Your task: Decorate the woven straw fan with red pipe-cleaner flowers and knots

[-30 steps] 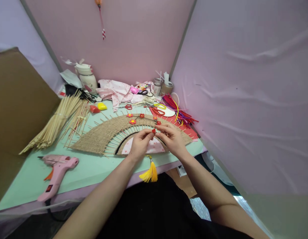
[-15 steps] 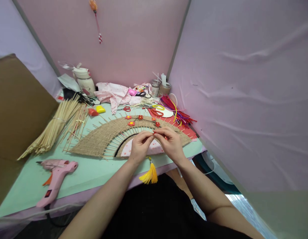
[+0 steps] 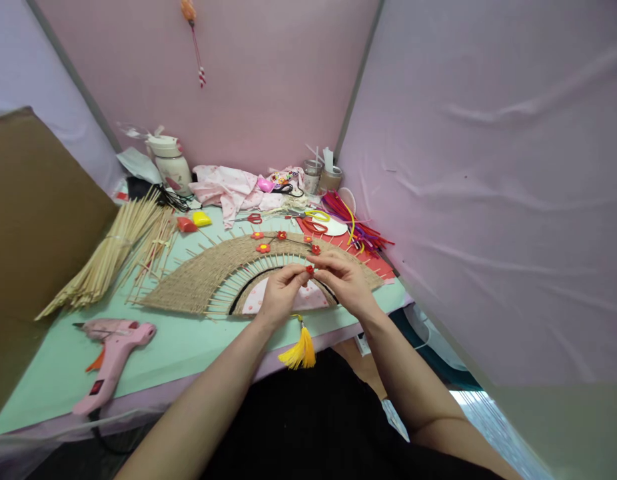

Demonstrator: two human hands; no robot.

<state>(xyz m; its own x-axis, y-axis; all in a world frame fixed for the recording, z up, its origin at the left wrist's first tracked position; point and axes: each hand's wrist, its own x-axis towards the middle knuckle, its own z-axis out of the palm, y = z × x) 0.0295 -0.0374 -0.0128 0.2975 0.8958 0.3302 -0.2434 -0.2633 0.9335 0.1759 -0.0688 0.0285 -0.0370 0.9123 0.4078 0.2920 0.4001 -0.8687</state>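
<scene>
A small red clay flower (image 3: pixel 309 270) is pinched between the thumb and finger of my left hand (image 3: pixel 282 293). Close to its right side is my right hand (image 3: pixel 347 283), thumb and forefinger parted around the flower; whether the thumb touches it I cannot tell. Both hands are above a large woven fan (image 3: pixel 188 287) made of thin sticks and tan cord. Along its upper band lie several red and orange flowers (image 3: pixel 263 248) on a dark stem. Pink dotted cloth (image 3: pixel 256 298) covers the fan's inner part, and a yellow tassel (image 3: pixel 301 347) hangs at the table's front edge.
A pink glue gun (image 3: pixel 111 360) lies at the front left, its cable trailing off the edge. Behind it is a bundle of sticks (image 3: pixel 108 257). Clay packets (image 3: pixel 201 219), scissors (image 3: pixel 316 225), pipe cleaners (image 3: pixel 361 230), jars (image 3: pixel 330 179) and a bottle (image 3: pixel 169 163) stand farther back.
My right fingers have parted from their pinch, and the red flower now shows in my left fingertips. The fan and the tools have stayed put.
</scene>
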